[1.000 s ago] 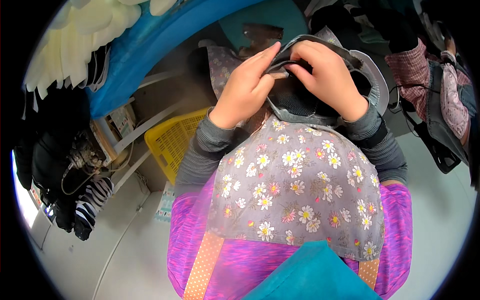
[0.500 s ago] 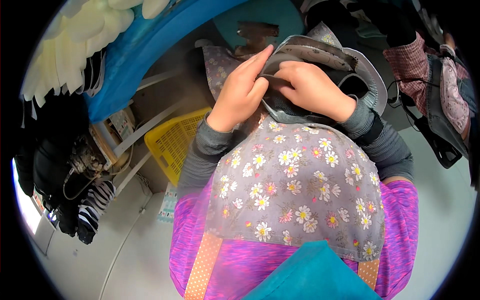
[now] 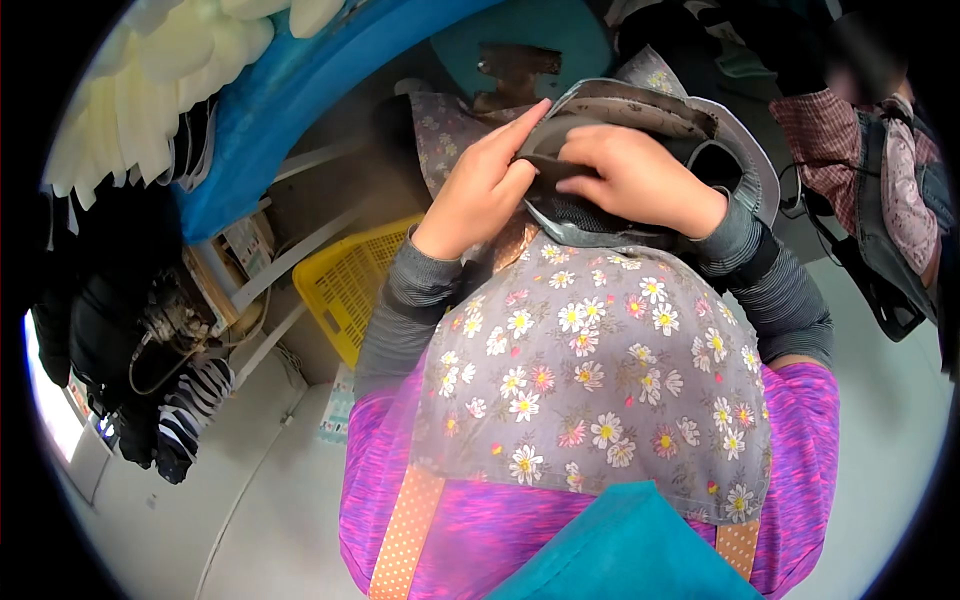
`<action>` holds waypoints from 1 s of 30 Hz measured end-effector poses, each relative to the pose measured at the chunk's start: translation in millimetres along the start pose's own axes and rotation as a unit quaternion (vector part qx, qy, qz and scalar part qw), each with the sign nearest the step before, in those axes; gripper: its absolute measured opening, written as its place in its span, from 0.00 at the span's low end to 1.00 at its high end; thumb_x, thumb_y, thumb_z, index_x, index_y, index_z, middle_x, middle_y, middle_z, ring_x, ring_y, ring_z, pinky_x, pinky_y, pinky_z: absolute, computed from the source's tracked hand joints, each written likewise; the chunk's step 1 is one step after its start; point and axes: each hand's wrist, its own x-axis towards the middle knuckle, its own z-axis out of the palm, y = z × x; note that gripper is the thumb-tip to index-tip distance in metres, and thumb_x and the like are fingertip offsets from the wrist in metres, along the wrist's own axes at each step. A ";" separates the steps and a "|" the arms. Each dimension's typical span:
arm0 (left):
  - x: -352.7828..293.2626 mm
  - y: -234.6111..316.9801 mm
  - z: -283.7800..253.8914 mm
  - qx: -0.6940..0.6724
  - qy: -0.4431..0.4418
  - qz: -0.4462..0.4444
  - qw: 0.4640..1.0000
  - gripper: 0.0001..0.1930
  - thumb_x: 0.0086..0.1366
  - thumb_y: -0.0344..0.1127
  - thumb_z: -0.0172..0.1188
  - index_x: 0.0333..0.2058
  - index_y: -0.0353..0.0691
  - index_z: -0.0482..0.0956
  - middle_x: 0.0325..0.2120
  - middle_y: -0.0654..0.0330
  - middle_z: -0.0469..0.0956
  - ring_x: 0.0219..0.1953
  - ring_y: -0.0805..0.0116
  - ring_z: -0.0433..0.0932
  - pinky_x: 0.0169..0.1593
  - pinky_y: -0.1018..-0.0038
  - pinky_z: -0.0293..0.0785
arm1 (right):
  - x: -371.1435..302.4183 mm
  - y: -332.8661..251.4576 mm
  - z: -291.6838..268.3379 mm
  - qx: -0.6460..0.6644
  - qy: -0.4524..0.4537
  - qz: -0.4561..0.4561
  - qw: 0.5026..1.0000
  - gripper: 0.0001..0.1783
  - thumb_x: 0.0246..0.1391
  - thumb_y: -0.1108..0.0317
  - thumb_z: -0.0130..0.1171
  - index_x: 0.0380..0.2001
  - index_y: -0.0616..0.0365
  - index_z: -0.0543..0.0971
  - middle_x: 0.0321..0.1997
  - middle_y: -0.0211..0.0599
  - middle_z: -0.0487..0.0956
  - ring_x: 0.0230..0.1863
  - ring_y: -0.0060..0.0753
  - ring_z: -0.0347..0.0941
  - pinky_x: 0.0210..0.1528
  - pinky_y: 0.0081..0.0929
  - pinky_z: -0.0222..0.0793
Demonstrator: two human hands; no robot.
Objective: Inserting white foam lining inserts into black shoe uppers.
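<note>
A grey fabric piece, looking like a shoe upper with a dark mesh lining (image 3: 590, 222), rests over my lap, its wide opening facing up. My left hand (image 3: 482, 185) grips its left edge, fingers straight along the outside and the thumb pressing on the inside. Over the opening hovers my right hand (image 3: 640, 175), loosely curled, with a gap between thumb and forefinger; whether its fingertips touch the lining I cannot tell. Beneath lies my grey flowered apron (image 3: 590, 370). A smaller round opening (image 3: 715, 168) shows at the piece's right end.
A yellow plastic basket (image 3: 345, 280) stands at left, below a blue-covered surface (image 3: 260, 110) bearing several cream-coloured elongated pieces (image 3: 140, 100). Beyond the grey piece is a round teal surface (image 3: 575, 30) with a brown metal part (image 3: 515, 65). Another person's checked sleeve (image 3: 815, 135) appears at right.
My right hand has drawn slightly right, away from my left thumb, and its pinched fingers have parted. The left hand keeps its hold on the edge.
</note>
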 end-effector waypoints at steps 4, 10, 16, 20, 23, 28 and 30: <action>0.6 2.2 1.1 -0.004 0.010 -0.001 1.000 0.31 0.58 0.24 0.44 0.64 0.32 0.64 0.53 0.45 0.75 0.54 0.61 0.75 0.58 0.72 0.67 | 2.3 7.4 -1.0 -0.130 0.174 -0.005 0.976 0.08 0.47 0.69 0.65 0.32 0.57 0.82 0.31 0.37 0.80 0.37 0.45 0.77 0.40 0.38 0.73; 0.8 7.9 -0.3 0.039 0.023 -0.006 0.999 0.31 0.58 0.24 0.45 0.63 0.33 0.66 0.51 0.43 0.76 0.52 0.60 0.76 0.56 0.72 0.69 | -1.2 2.2 -4.1 -0.207 0.194 -0.020 0.959 0.04 0.48 0.69 0.65 0.27 0.55 0.80 0.26 0.34 0.78 0.33 0.39 0.76 0.35 0.33 0.74; 5.9 6.2 4.4 0.115 0.049 0.080 0.989 0.31 0.57 0.24 0.46 0.62 0.33 0.68 0.54 0.41 0.74 0.55 0.50 0.76 0.59 0.67 0.68 | 8.7 7.5 -1.6 -0.218 0.253 -0.089 0.938 0.06 0.46 0.70 0.68 0.27 0.55 0.79 0.25 0.32 0.76 0.31 0.37 0.75 0.31 0.31 0.73; 7.2 8.3 4.2 0.117 0.050 0.077 0.989 0.30 0.57 0.24 0.46 0.62 0.34 0.68 0.54 0.40 0.74 0.56 0.49 0.75 0.60 0.67 0.68 | 10.1 7.3 -0.8 -0.209 0.257 -0.098 0.939 0.06 0.46 0.71 0.68 0.27 0.56 0.79 0.25 0.33 0.76 0.31 0.37 0.75 0.31 0.30 0.73; 7.5 7.7 4.4 0.109 0.045 0.076 0.990 0.27 0.59 0.26 0.50 0.59 0.30 0.69 0.54 0.42 0.74 0.59 0.47 0.72 0.62 0.62 0.68 | 9.3 9.4 -2.2 -0.183 0.278 -0.087 0.939 0.05 0.47 0.71 0.67 0.27 0.57 0.80 0.26 0.34 0.77 0.30 0.38 0.76 0.32 0.30 0.73; 5.0 7.0 5.3 0.062 0.061 0.046 0.995 0.25 0.59 0.26 0.52 0.57 0.30 0.72 0.52 0.41 0.76 0.56 0.46 0.75 0.58 0.62 0.71 | 8.7 9.9 -1.9 -0.172 0.265 -0.066 0.946 0.05 0.47 0.71 0.67 0.28 0.57 0.81 0.27 0.36 0.79 0.31 0.40 0.77 0.33 0.31 0.74; 7.0 10.6 6.4 0.087 0.072 0.057 0.992 0.25 0.59 0.26 0.51 0.57 0.32 0.73 0.50 0.42 0.77 0.48 0.49 0.78 0.53 0.66 0.73 | 10.2 12.0 -1.7 -0.172 0.271 -0.068 0.945 0.05 0.47 0.71 0.66 0.28 0.57 0.81 0.27 0.36 0.79 0.31 0.40 0.77 0.33 0.31 0.74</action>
